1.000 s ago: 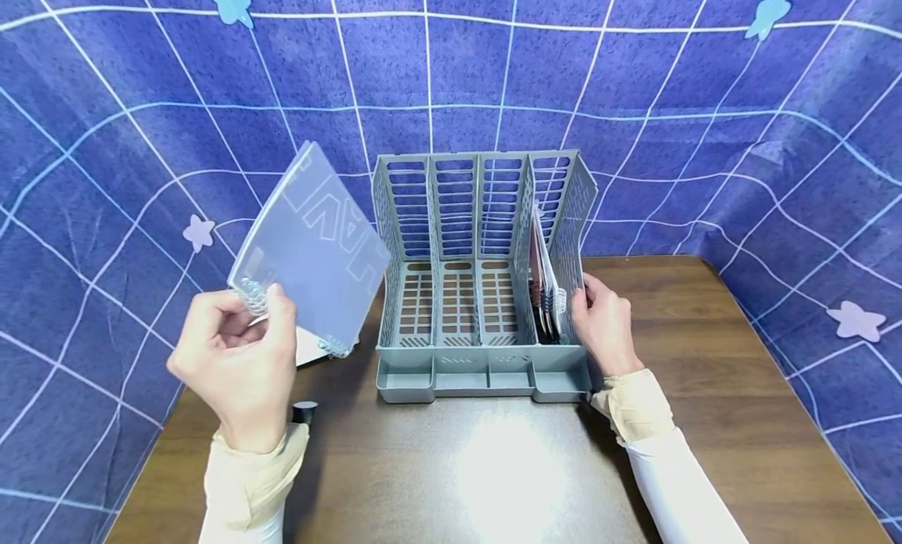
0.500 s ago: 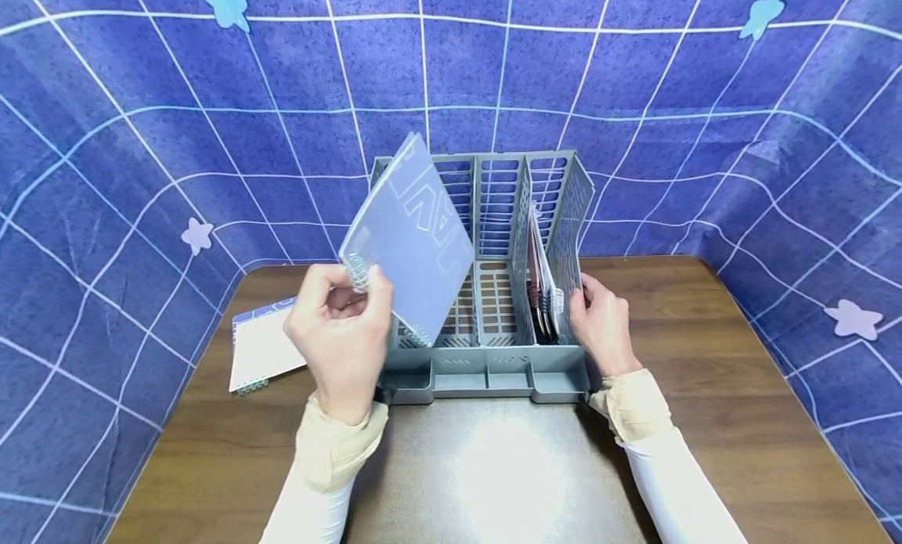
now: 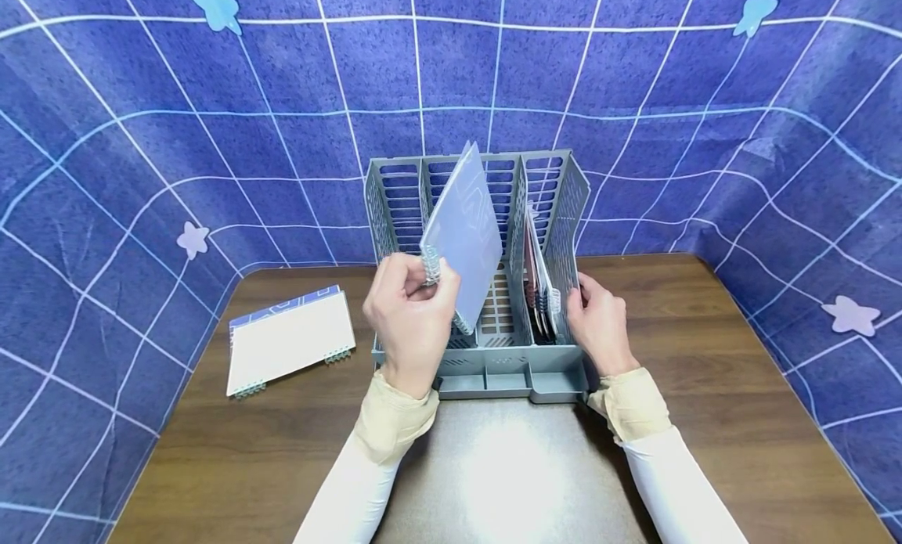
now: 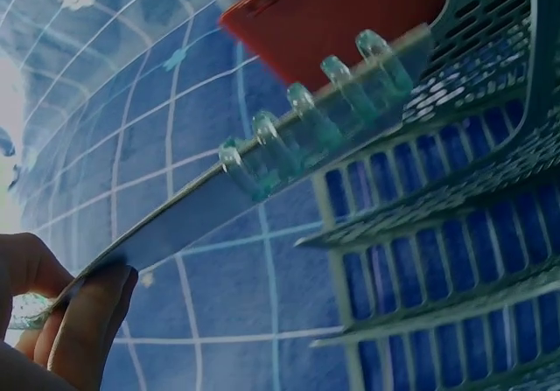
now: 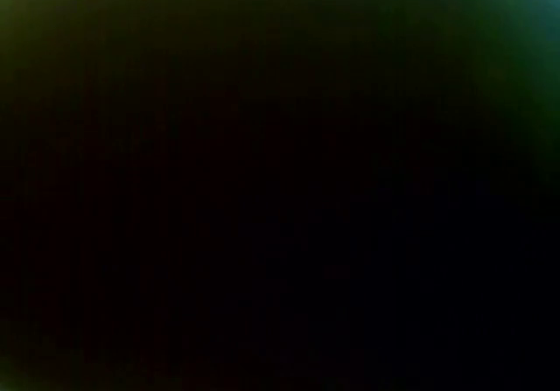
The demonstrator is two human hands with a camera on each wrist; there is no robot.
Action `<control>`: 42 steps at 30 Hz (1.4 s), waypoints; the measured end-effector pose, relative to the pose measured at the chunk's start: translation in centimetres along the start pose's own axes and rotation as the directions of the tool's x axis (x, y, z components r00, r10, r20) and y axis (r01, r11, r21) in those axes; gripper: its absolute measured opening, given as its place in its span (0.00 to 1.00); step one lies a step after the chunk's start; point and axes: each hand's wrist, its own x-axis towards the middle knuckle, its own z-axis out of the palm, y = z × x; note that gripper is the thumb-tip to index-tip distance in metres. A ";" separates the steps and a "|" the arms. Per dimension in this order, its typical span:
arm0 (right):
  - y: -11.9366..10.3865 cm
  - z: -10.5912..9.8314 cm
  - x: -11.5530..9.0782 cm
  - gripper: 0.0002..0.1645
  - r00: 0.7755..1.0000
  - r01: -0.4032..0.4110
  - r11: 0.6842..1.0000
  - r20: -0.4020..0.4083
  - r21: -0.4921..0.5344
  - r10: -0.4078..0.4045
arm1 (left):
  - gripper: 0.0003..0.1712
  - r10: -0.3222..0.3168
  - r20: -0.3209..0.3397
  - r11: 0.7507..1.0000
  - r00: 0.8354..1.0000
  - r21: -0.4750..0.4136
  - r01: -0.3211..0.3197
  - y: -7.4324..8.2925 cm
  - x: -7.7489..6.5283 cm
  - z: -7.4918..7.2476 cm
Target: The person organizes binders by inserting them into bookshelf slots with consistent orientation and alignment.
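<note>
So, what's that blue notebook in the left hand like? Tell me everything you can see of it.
The notebook has a smooth-looking pale blue cover with faint outlined lettering. Translucent teal rings, plastic by their look, bind it in two separate groups along one edge. It looks closed and is held up at a tilt before the middle compartments of the gray rack. The left hand pinches it near one ring group; whether it touches the rack is unclear.

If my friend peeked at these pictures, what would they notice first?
Probably the pale blue notebook in the left hand, overlapping the gray rack near the middle of the head view. Next might come the bright blue backdrop behind the table, with its pale stars.
</note>
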 end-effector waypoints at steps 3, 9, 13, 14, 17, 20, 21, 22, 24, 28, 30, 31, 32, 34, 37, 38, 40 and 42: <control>0.0 0.0 0.0 0.19 1.000 -0.002 1.000 0.004 -0.005 0.002 | 0.11 -0.002 0.007 1.000 1.000 0.014 0.002 -1.4 -0.7 1.2; 0.0 0.1 -0.1 0.19 1.000 -0.006 1.000 0.008 -0.009 0.006 | 0.07 -0.008 0.054 1.000 0.999 0.021 0.007 -2.8 -1.8 2.7; 0.0 0.0 0.0 0.19 1.000 -0.001 1.000 0.004 -0.011 0.001 | 0.07 0.002 0.081 1.000 0.997 0.025 -0.004 -3.8 -2.5 3.5; 0.1 0.0 0.0 0.19 1.000 0.000 1.000 0.003 -0.012 0.000 | 0.07 0.004 0.087 1.000 0.996 0.027 -0.007 -4.0 -2.6 3.7; 0.1 0.0 -0.1 0.19 1.000 -0.004 1.000 0.004 -0.013 0.004 | 0.09 0.013 0.101 0.998 0.995 0.055 -0.019 -4.6 -3.0 4.0; 0.1 0.0 -0.1 0.19 1.000 -0.009 1.000 0.008 -0.010 0.009 | 0.10 0.019 0.116 0.995 0.993 0.097 -0.031 -5.2 -3.3 4.3; 0.1 0.1 -0.1 0.19 1.000 -0.010 1.000 0.008 -0.010 0.010 | 0.11 0.021 0.121 0.994 0.992 0.108 -0.034 -5.4 -3.4 4.3; 0.2 0.1 -0.1 0.19 1.000 -0.010 1.000 0.008 -0.008 0.010 | 0.11 0.024 0.129 0.993 0.991 0.115 -0.039 -5.6 -3.4 4.4; 0.2 0.1 -0.1 0.19 1.000 -0.006 1.000 0.007 -0.008 0.007 | 0.11 0.027 0.146 0.991 0.989 0.123 -0.045 -5.9 -3.6 4.5; 0.2 0.1 -0.1 0.19 1.000 -0.005 1.000 0.004 -0.010 0.005 | 0.10 0.018 0.184 0.991 0.983 0.127 -0.041 -6.6 -3.9 4.7; 0.2 0.1 -0.1 0.19 1.000 -0.009 1.000 0.007 -0.011 0.009 | 0.10 0.005 0.196 0.989 0.981 0.141 -0.033 -6.9 -4.0 4.8; 0.2 0.1 -0.1 0.19 1.000 -0.012 1.000 0.008 -0.012 0.012 | 0.11 -0.002 0.202 0.989 0.979 0.148 -0.029 -7.1 -4.1 4.8; 0.2 0.1 -0.1 0.19 1.000 -0.013 1.000 0.008 -0.012 0.014 | 0.11 -0.009 0.206 0.988 0.979 0.154 -0.023 -7.2 -4.2 4.9; 0.2 0.1 -0.2 0.19 1.000 -0.017 1.000 0.010 -0.012 0.017 | 0.12 -0.016 0.214 0.986 0.977 0.164 -0.020 -7.4 -4.3 4.9; 0.2 0.2 -0.2 0.19 1.000 -0.016 1.000 0.007 -0.010 0.016 | 0.14 -0.025 0.224 0.983 0.974 0.184 -0.017 -7.9 -4.6 5.0; 0.2 0.1 -0.1 0.19 1.000 -0.013 1.000 0.006 -0.008 0.013 | 0.15 -0.028 0.227 0.982 0.973 0.189 -0.015 -8.0 -4.6 5.0; 0.2 0.2 -0.1 0.19 1.000 -0.014 1.000 0.005 -0.007 0.014 | 0.15 -0.039 0.236 0.979 0.971 0.202 -0.009 -8.2 -4.7 5.1; 0.2 0.2 -0.1 0.19 1.000 -0.018 1.000 0.006 -0.006 0.018 | 0.15 -0.055 0.248 0.976 0.967 0.217 0.000 -8.4 -4.9 5.1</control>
